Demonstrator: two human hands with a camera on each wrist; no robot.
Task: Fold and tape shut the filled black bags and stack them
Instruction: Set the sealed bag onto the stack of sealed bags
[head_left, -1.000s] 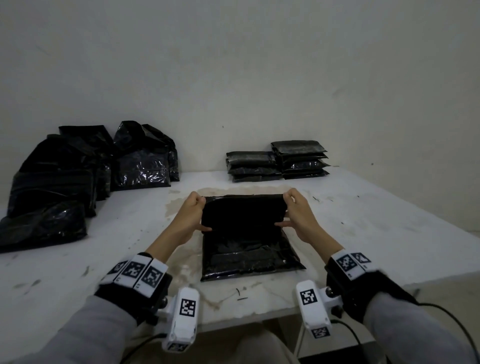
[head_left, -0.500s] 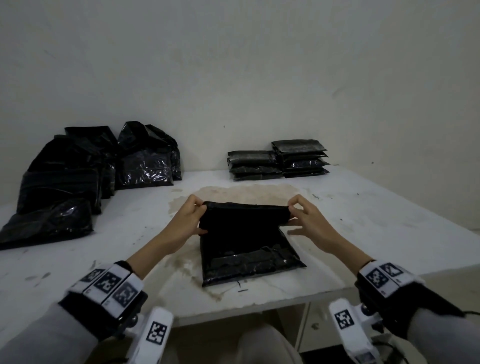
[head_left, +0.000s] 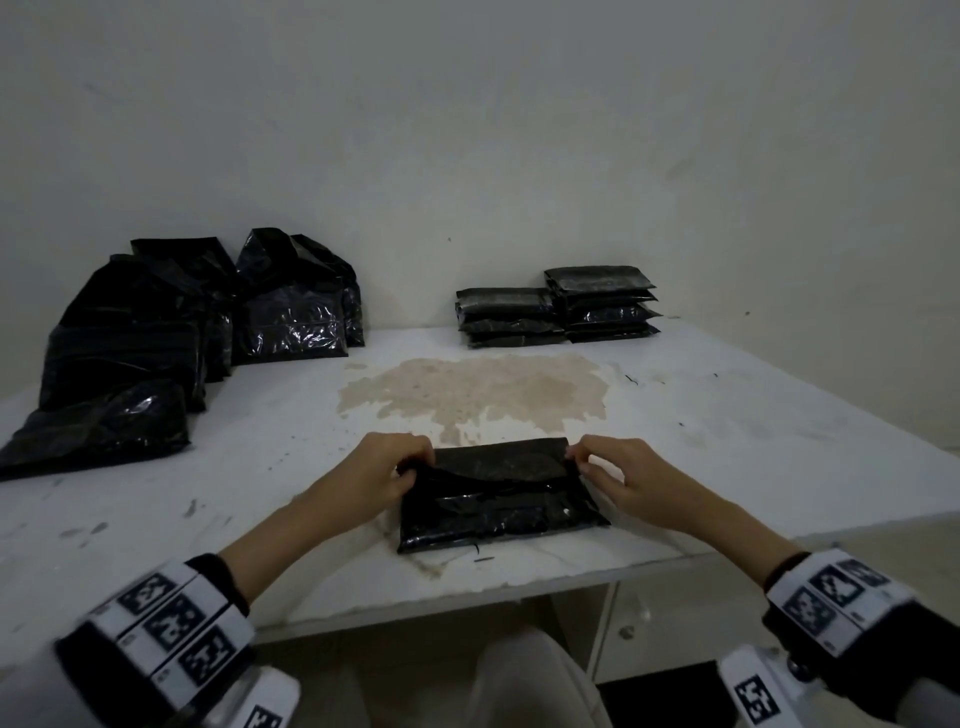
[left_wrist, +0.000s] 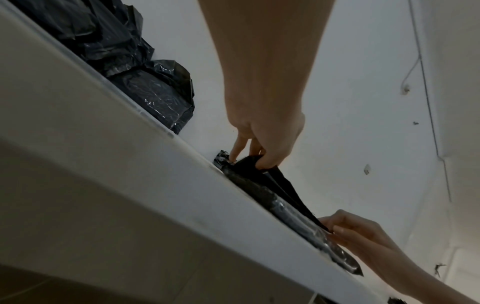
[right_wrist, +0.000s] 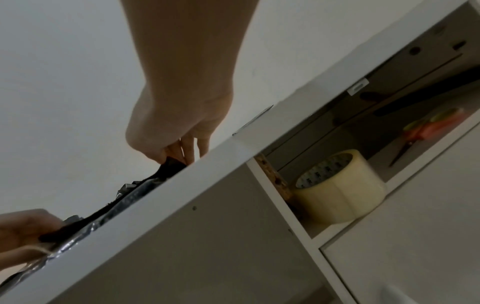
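A filled black bag (head_left: 493, 512) lies near the table's front edge, its top flap (head_left: 501, 461) folded down toward me. My left hand (head_left: 387, 467) pinches the flap's left corner, and my right hand (head_left: 605, 470) pinches the right corner. In the left wrist view the left hand (left_wrist: 262, 152) grips the black film (left_wrist: 280, 185) just above the bag, one finger pressing the bag's corner. The right wrist view shows the right hand (right_wrist: 179, 142) holding the flap's end (right_wrist: 170, 166) at the table edge. Two stacks of folded bags (head_left: 558, 306) stand at the back right.
Several unfolded filled black bags (head_left: 150, 338) are heaped at the back left of the white table (head_left: 753, 441). A brown stain (head_left: 478, 392) marks the middle. Under the table, a shelf holds a roll of clear tape (right_wrist: 340, 189) and orange-handled scissors (right_wrist: 426, 131).
Both hands have brought the bag's upright top down toward me, folding it over the filled part. The wrists dropped below the table edge.
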